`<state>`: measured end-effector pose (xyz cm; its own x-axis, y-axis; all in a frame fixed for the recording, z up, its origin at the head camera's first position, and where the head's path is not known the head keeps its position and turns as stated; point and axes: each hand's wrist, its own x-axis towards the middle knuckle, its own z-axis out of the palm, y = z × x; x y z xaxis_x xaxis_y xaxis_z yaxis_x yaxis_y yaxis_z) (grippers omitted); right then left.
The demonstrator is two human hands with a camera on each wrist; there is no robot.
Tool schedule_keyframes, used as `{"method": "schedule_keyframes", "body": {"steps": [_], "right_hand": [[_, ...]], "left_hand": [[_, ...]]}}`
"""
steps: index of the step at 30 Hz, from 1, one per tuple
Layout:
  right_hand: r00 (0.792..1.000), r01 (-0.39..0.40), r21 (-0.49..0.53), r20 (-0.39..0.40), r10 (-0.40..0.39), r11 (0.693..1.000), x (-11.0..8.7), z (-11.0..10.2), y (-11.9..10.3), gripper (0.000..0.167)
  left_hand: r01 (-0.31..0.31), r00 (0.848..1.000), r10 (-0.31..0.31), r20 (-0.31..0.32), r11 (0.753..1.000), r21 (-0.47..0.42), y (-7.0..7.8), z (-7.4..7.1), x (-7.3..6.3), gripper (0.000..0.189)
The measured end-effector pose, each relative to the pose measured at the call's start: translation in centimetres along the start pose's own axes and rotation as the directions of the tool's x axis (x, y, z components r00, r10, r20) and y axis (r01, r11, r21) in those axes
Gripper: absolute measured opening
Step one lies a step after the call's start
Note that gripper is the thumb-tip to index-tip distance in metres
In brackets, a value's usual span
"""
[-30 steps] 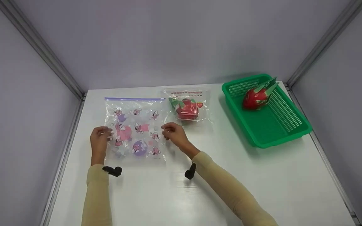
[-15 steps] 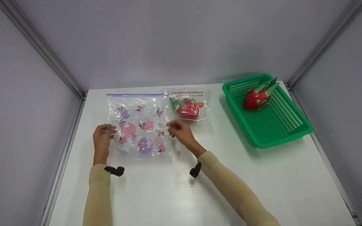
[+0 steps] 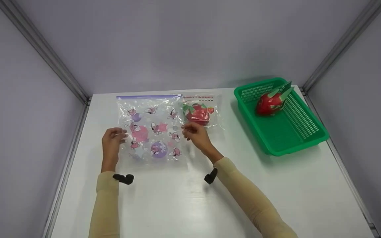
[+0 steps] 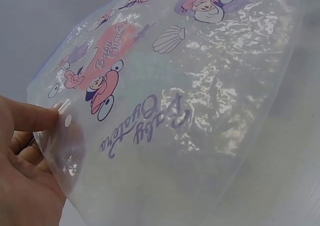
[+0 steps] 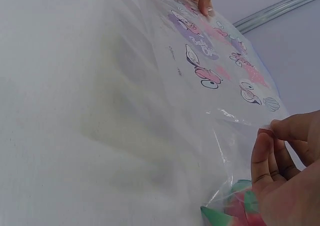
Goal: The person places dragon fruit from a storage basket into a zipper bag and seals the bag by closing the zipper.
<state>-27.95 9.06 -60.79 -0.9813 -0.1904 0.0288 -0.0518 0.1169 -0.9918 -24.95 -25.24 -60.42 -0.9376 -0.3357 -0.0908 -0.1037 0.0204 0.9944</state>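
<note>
A clear zip bag (image 3: 150,129) with pink and purple cartoon prints and a purple slider top is held up by both side edges. My left hand (image 3: 112,140) pinches its left edge; in the left wrist view thumb and fingers (image 4: 30,117) grip the film. The right edge is pinched by my right hand (image 3: 197,135), with thumb and forefinger meeting on it in the right wrist view. Behind the bag's right side lies a smaller clear bag (image 3: 215,120) holding a red, green-leaved fruit-like item (image 3: 197,115), partly covered by the held bag.
A green basket (image 3: 266,145) stands at the right of the white table (image 3: 177,205). Inside it sits a red fruit-like item (image 3: 267,104) with tall green leaves. Pale walls enclose the table at the back and both sides.
Both hands have carried the printed zip bag to the right and slightly away from the body. It now overlaps the smaller bag more. The basket has not moved.
</note>
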Motion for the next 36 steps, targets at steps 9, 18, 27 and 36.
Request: {"method": "schedule_keyframes", "body": {"steps": [9,18,27,36], "right_hand": [[0.999,0.042,-0.043,-0.01,-0.043,0.998,-0.2,-1.8,-0.3,0.018],[0.998,0.063,-0.059,-0.008,-0.063,0.996,-0.7,-3.5,-1.2,0.019],[0.998,0.065,-0.03,-0.019,-0.066,0.997,-1.0,-5.1,-1.5,0.02],[0.999,0.0,0.123,-0.049,0.006,0.992,-0.8,-6.2,-1.7,0.034]], "left_hand": [[-0.057,0.997,0.059,0.05,0.998,-0.033,0.4,0.9,-0.4,0.028],[-0.034,0.987,0.039,0.154,0.999,-0.038,1.1,1.5,-0.6,0.044],[-0.01,0.967,0.045,0.251,0.99,-0.139,1.9,2.6,-0.5,0.049],[-0.064,0.949,0.129,0.289,0.972,-0.224,2.2,4.4,-0.9,0.046]]}}
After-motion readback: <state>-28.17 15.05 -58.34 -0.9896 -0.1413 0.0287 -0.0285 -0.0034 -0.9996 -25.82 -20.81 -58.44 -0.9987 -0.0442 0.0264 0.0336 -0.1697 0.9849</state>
